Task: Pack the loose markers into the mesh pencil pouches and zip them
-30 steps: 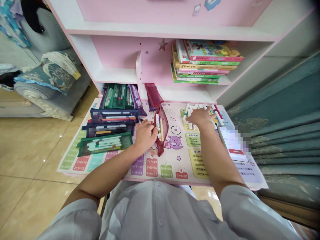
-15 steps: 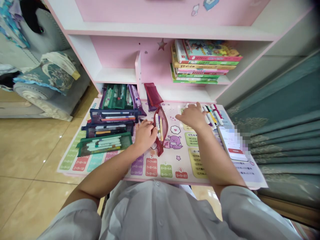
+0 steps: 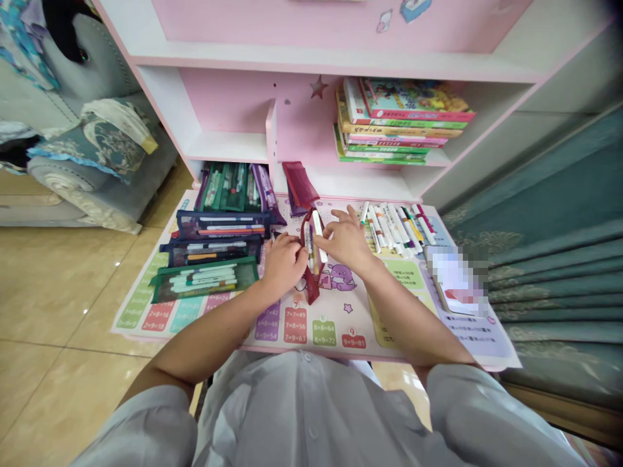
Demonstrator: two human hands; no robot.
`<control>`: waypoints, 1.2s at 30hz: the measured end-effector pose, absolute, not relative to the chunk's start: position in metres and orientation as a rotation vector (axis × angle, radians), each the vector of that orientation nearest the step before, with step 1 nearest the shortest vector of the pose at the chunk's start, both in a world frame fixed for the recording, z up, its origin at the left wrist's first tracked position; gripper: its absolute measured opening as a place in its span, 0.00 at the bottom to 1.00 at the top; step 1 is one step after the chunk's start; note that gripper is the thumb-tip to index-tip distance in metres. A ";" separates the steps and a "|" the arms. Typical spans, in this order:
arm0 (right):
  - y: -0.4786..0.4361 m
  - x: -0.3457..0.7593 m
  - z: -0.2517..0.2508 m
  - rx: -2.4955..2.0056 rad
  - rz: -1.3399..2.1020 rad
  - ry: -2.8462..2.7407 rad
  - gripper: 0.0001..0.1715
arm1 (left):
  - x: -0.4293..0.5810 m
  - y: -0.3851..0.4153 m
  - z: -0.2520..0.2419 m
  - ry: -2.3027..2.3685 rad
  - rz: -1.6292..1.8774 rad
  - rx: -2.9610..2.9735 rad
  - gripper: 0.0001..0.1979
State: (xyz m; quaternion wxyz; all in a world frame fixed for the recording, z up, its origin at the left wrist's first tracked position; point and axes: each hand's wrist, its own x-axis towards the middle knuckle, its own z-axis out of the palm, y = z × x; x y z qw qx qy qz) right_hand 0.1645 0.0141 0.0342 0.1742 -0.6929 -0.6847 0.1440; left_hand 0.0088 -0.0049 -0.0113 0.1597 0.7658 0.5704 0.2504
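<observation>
In the head view a dark red mesh pencil pouch (image 3: 313, 296) lies unzipped at the middle of the desk, with a few markers (image 3: 308, 239) inside. My left hand (image 3: 283, 263) is closed on the pouch's left edge, its fingertips partly hidden. At the pouch's opening, my right hand (image 3: 349, 241) has a white marker (image 3: 318, 224) by its thumb, while its other fingers reach forward. To the right of that hand, several white-barrelled markers (image 3: 387, 227) with coloured caps lie side by side.
Filled mesh pouches, blue (image 3: 221, 224) and green (image 3: 204, 280), lie at the left; more green pouches (image 3: 228, 185) sit behind. Flat red pouches (image 3: 300, 185) rest at the back. A phone (image 3: 450, 275) lies right. Books (image 3: 394, 123) are stacked on the shelf.
My right hand has moved left from the loose markers to the red pouch, bringing a white marker over its opening. My left hand has stayed at the pouch's left edge.
</observation>
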 end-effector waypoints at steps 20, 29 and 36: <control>0.015 0.157 0.022 -1.923 0.414 -1.958 0.12 | 0.008 -0.004 -0.011 1.589 0.690 2.220 0.15; 0.018 0.169 0.031 -1.923 0.351 -1.950 0.09 | 0.008 -0.004 -0.012 1.600 0.680 2.190 0.15; 0.019 0.188 0.036 -1.940 0.418 -2.354 0.35 | 0.007 -0.005 -0.010 1.591 0.678 2.189 0.14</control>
